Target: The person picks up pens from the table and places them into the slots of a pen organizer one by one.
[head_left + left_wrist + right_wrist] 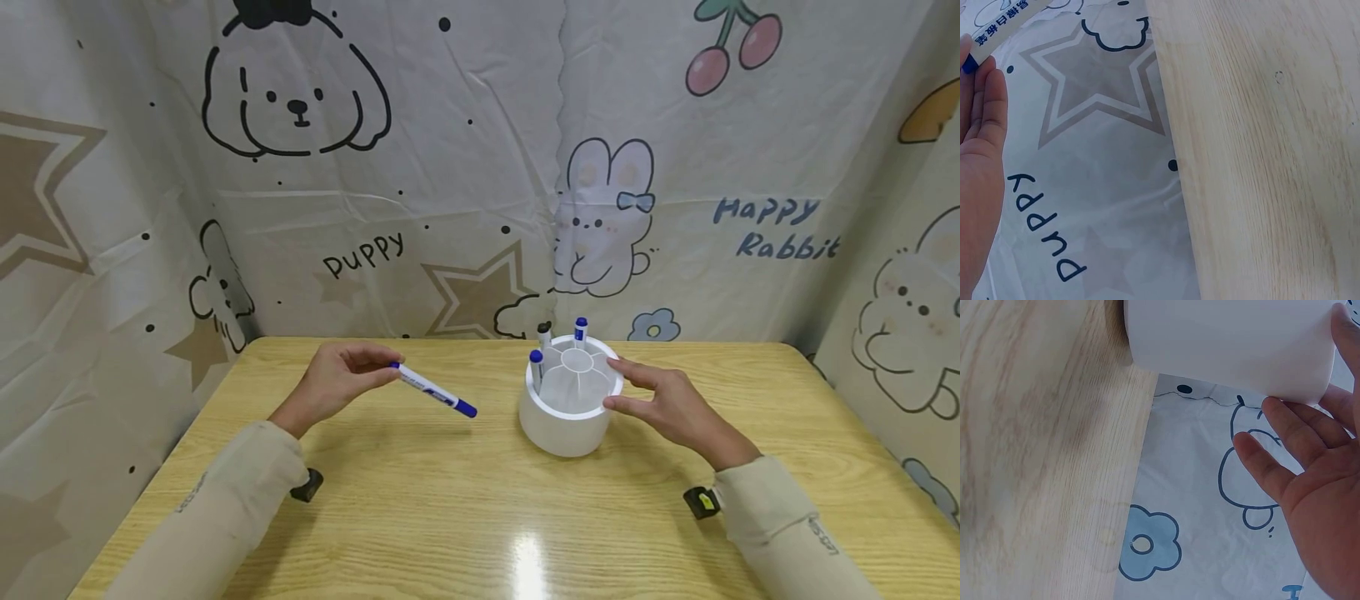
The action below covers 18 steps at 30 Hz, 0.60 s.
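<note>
My left hand pinches the end of a white whiteboard marker with a blue cap, held above the table and slanting down to the right. In the left wrist view, only part of the marker shows at the top left corner. A round white pen holder with divided compartments stands to the right. Two blue-ended markers and one with a black end stand in it. My right hand touches the holder's right rim with thumb and fingers, the fingers fairly straight.
The wooden table spreads under both hands. Behind it hangs a printed cloth with cartoon animals and stars, which also covers the sides. A small black device is at each wrist, by the cuff of the light sleeves.
</note>
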### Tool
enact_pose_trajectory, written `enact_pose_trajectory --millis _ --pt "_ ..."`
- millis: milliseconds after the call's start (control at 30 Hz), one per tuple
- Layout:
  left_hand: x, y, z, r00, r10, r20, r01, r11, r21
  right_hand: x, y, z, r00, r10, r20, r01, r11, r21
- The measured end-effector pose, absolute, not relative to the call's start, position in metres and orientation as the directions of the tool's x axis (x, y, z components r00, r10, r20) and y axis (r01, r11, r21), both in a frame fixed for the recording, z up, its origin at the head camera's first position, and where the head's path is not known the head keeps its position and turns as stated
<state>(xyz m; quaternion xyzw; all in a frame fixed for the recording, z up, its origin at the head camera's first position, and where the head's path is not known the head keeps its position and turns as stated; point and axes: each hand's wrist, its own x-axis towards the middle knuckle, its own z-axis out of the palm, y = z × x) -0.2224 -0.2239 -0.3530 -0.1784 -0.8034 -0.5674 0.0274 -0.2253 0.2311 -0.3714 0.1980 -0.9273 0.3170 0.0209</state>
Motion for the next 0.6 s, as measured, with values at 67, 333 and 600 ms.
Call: enact_pose_trajectory --millis 67,333,600 --pt "-0.222 -0.223 -0.353 -0.932 0.259 0.255 0.327 0.289 0.900 -0.225 0.231 -0.372 -0.921 -0.354 0.164 -0.380 0.720 -0.581" --pt "-0.221 -0.219 -0.350 -0.917 0.268 0.295 0.366 0.269 0.891 -0.226 0.231 -0.372 -0.922 -0.354 0.159 -0.376 0.717 -0.587" --pt "-0.219 -0.213 -0.345 -0.898 0.284 0.336 0.403 0.224 0.887 -0.226 0.231 -0.372 -0.920 -0.356 0.166 -0.382 0.712 -0.590"
